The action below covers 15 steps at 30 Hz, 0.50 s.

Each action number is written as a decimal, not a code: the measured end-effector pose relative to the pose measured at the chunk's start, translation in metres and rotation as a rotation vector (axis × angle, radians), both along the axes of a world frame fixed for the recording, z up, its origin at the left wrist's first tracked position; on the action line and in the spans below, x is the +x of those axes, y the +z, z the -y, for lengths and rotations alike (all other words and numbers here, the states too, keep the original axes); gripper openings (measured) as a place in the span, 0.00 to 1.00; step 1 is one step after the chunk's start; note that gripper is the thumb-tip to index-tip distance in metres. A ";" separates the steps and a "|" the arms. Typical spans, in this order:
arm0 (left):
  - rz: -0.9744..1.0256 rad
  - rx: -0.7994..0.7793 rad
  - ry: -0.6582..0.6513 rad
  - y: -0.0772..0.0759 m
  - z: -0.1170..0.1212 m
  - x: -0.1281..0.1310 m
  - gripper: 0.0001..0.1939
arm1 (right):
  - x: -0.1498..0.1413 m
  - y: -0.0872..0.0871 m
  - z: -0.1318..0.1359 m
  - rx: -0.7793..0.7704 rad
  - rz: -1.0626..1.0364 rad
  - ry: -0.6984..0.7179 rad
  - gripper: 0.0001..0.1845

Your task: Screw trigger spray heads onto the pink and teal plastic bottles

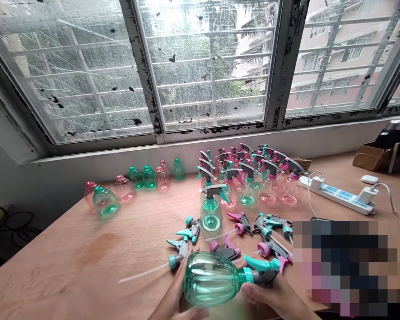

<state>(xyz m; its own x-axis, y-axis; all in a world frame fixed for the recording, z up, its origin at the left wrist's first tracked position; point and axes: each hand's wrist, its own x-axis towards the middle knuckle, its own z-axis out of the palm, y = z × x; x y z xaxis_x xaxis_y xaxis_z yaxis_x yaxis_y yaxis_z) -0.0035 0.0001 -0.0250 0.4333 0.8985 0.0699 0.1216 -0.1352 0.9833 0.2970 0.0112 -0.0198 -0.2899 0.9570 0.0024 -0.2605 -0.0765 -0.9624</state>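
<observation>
A green spray bottle [211, 280] lies sideways in both my hands close to the table's front, its grey and teal trigger head [263, 266] pointing right. My left hand [183, 284] wraps round the bottle's body, with part of the fingers behind it. At the neck and collar, my right hand [263, 289] grips the spray head. Just beyond are loose trigger heads: a teal one with a clear tube [178, 253] on the left and a pink one [225, 250] behind the bottle. An upright green spray bottle [211, 213] with its head on stands farther back.
Several capped pink and green spray bottles [250, 189] crowd the back middle. Headless bottles [106, 202] stand at the back left. A white power strip [340, 195] with plugs and cords lies right, before a brown box [373, 155]. A blurred patch covers the front right.
</observation>
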 end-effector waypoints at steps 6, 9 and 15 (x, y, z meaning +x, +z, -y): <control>0.025 -0.010 0.049 0.010 0.006 0.014 0.52 | 0.000 -0.002 0.001 -0.049 0.012 -0.060 0.29; 0.008 -0.024 0.040 0.009 0.006 0.012 0.56 | 0.000 0.000 0.002 -0.048 0.008 -0.052 0.29; 0.041 -0.022 -0.033 0.002 0.004 0.003 0.58 | 0.001 0.004 0.002 0.005 -0.028 -0.017 0.26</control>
